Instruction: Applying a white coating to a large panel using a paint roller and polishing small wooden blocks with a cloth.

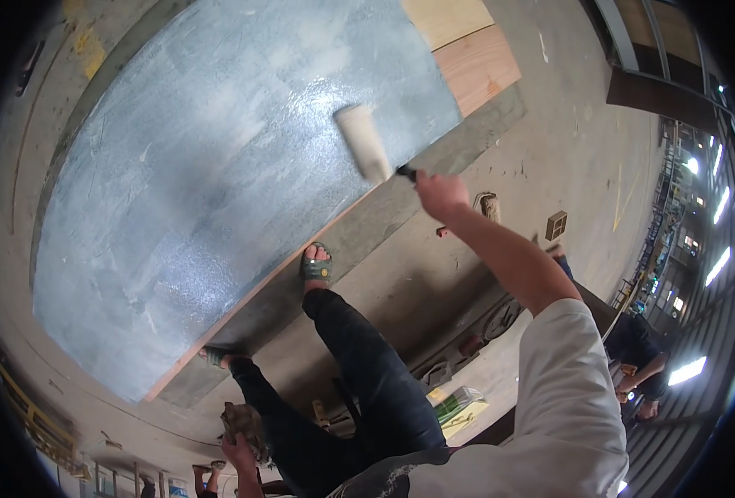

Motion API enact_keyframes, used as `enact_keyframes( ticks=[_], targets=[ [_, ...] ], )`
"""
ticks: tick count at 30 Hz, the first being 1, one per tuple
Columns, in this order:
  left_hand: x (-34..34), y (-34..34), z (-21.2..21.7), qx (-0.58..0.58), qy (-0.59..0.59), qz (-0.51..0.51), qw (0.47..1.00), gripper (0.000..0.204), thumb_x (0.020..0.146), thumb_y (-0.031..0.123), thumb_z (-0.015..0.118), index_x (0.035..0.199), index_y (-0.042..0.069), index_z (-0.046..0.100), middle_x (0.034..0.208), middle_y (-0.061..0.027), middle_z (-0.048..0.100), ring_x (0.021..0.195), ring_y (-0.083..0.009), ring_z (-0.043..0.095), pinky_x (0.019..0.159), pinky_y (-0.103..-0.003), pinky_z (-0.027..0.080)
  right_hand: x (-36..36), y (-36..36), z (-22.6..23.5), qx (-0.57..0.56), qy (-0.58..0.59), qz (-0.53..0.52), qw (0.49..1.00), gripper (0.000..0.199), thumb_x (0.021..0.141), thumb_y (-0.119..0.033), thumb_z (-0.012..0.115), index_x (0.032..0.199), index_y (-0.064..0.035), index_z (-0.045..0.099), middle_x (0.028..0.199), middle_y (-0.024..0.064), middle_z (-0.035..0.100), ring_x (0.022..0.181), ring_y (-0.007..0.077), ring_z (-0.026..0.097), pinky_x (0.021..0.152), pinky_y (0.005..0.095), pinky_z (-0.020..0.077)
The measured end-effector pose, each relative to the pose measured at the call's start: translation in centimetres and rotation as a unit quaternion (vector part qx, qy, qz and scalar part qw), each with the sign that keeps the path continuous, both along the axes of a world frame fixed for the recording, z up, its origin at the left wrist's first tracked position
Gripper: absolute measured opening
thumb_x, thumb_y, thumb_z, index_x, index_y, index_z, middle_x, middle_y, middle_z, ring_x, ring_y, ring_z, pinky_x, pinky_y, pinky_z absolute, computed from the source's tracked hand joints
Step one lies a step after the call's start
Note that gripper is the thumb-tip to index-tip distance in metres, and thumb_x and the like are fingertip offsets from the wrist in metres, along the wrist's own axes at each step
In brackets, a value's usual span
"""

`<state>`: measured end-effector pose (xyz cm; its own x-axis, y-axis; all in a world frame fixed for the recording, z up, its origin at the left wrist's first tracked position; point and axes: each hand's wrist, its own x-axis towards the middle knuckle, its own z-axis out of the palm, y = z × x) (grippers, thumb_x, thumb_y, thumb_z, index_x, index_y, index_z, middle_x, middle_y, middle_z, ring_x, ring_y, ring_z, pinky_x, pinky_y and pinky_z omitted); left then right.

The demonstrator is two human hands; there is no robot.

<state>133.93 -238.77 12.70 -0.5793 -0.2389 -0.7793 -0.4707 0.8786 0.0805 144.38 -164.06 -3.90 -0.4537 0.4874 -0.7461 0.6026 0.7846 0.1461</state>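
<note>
right hand (442,197) grips a roller (361,143) at the far blue panel (218,108); left hand (239,452), near left, clasps a brown bundle (242,419).

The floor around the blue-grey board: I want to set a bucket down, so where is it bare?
The broadest free patch is the concrete floor between the pale wood beside the board, the small brown box and the dark panel. It is crowded beside the right leg, where assorted items lie, and by the right forearm, near a roller-like item.
</note>
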Motion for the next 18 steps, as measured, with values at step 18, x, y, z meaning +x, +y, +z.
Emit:
enact_keyframes(
  ticks=[18],
  targets=[
    [0.4, 5.9, -6.4, 0.023, -0.037, -0.034, 0.998, 0.035, 0.086, 0.014, 0.057, 0.112, -0.010, 0.063, 0.100, -0.0216, 0.070, 0.089, -0.0304, 0.066, 0.083, -0.041, 0.050, 3.3, 18.0, -1.1, 0.113, -0.086, 0.056, 0.988, 0.030, 0.099, -0.041, 0.056, 0.119, -0.0185, 0.060, 0.096, 0.0106, 0.072, 0.095, 0.0319, 0.071, 0.080, 0.0473, 0.0560]
  ],
)
